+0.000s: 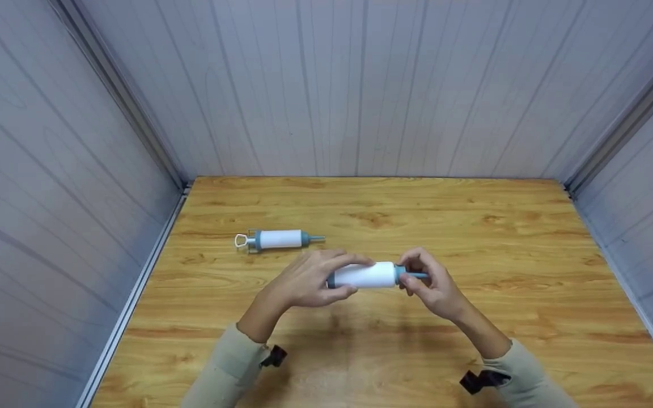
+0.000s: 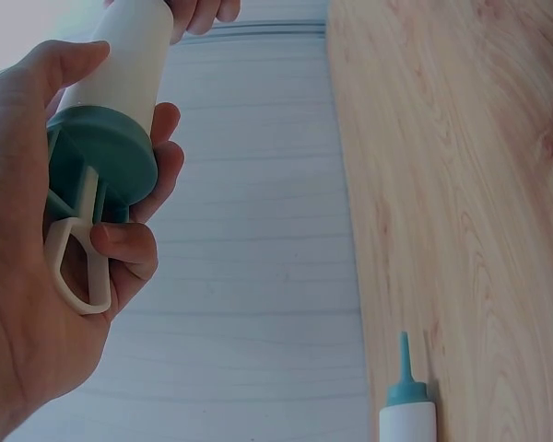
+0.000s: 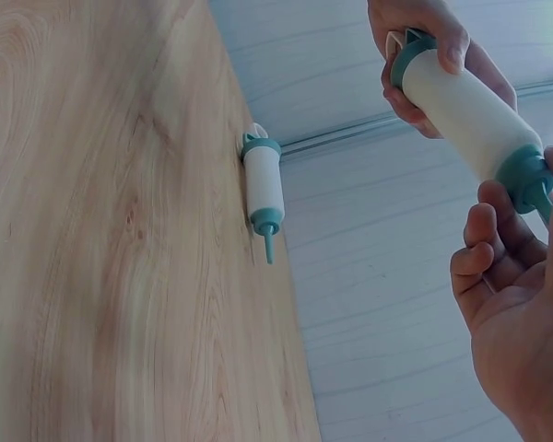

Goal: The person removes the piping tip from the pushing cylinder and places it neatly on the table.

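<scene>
A white plunger-type syringe (image 1: 373, 275) with teal ends is held level above the table between both hands. My left hand (image 1: 318, 277) grips the barrel near its plunger end, thumb on one side and fingers on the other. In the left wrist view the white ring handle (image 2: 78, 267) of the plunger lies by the palm, with a finger against it. My right hand (image 1: 431, 283) pinches the teal nozzle cap (image 3: 523, 175) between thumb and fingers, and the thin tip points to the right. A second, similar syringe (image 1: 281, 238) lies on the table, beyond the left hand.
The wood-grain table (image 1: 474, 226) runs back to a pale panelled wall (image 1: 360, 90). Similar panels stand on the left and right. A small black device (image 1: 274, 356) is strapped at the left cuff, another black device (image 1: 482, 381) at the right cuff.
</scene>
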Motion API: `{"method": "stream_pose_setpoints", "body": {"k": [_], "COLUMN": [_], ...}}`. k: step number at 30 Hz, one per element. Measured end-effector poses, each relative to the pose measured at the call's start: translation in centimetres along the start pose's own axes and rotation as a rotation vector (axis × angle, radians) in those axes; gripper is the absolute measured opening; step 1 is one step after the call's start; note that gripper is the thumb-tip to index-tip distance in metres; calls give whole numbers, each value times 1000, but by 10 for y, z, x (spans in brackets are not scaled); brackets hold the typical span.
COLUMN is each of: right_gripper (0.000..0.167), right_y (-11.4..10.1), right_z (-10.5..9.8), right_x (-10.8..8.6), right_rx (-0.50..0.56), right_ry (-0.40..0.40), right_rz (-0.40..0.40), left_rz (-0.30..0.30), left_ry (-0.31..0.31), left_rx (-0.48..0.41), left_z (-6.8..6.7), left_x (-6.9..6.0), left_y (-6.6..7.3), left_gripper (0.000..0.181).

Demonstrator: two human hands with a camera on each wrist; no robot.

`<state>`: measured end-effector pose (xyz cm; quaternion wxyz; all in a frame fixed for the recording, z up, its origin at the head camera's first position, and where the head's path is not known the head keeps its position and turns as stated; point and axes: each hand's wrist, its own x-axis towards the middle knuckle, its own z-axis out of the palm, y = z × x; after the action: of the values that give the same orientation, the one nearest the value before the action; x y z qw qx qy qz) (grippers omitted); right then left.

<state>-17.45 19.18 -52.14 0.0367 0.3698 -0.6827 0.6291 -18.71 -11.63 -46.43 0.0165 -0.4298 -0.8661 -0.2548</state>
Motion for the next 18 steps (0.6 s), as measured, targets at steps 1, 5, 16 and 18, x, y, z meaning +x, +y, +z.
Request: {"method": "stream_pose_setpoints", "body": {"k": [1, 5, 16, 18], "right_gripper": [23, 25, 30, 29], "right_y": [0, -1, -3, -3], "right_z": [1, 2, 2, 1], "right_x": [0, 0, 1, 1], "right_rx": [1, -26, -58, -53], "right_ry": [2, 25, 16, 4], "right_rz": [4, 11, 14, 17], "left_rz": [0, -11, -11, -13], "left_ry": [3, 7, 3, 3], "left_rx": [1, 5, 16, 15], "left_z": [0, 1, 1, 1], "left_x": [0, -1, -1, -2], "left_y": [0, -2, -2, -3], "left_gripper": [49, 50, 50, 50]}}
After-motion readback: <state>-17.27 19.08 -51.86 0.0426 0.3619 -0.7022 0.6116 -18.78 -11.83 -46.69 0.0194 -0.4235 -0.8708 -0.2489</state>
